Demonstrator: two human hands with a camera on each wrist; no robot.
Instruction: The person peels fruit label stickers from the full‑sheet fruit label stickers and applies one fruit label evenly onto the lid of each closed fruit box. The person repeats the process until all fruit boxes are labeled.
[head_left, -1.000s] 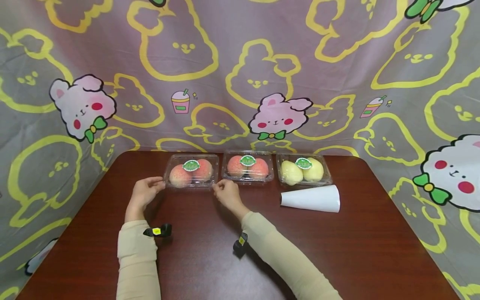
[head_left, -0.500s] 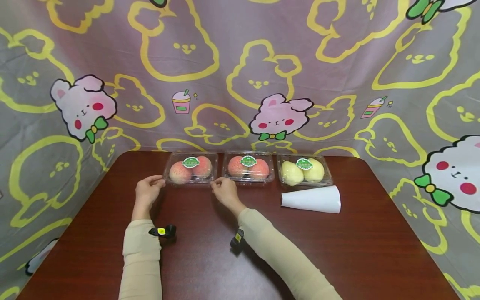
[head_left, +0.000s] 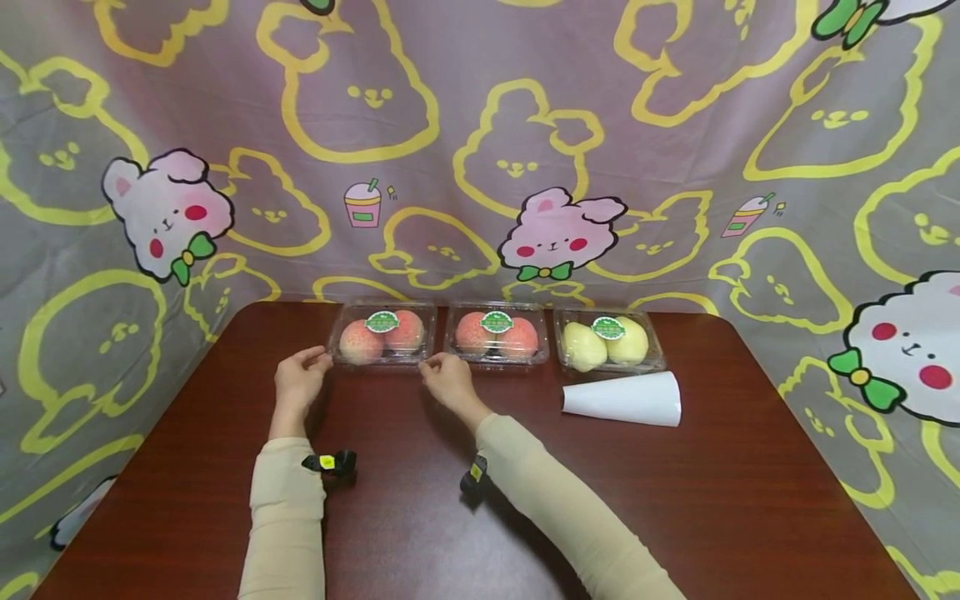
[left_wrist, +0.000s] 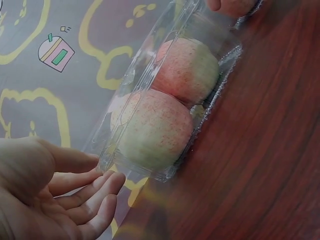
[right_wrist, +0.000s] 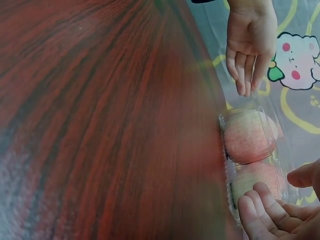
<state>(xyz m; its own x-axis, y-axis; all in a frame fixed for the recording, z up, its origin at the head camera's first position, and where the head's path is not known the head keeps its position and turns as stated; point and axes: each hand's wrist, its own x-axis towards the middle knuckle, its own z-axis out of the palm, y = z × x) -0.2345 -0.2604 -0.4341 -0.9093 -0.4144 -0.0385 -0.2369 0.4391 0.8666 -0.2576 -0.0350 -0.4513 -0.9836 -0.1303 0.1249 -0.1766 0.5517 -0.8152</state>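
Note:
A clear plastic fruit box [head_left: 351, 314] with a green label and two peaches [head_left: 362, 342] stands at the back left of the table. My left hand [head_left: 298, 382] pinches the rim at its left end; in the left wrist view, thumb and index finger [left_wrist: 75, 159] meet at that corner. At the opposite end, my right hand [head_left: 452, 385] grips the front right corner. In the right wrist view its thumb and fingers [right_wrist: 270, 212] lie either side of the box edge, where the contact is partly hidden.
A second peach box [head_left: 496, 361] stands just right of the held one, then a box of pale yellow fruits [head_left: 654, 337]. In front of that lies a white paper cone [head_left: 622, 398]. A patterned curtain [head_left: 420, 250] hangs behind the brown table [head_left: 405, 517].
The left peach box has shifted slightly back, into line with its neighbours. Both hands have moved with it, the left a little to the right and the right slightly left.

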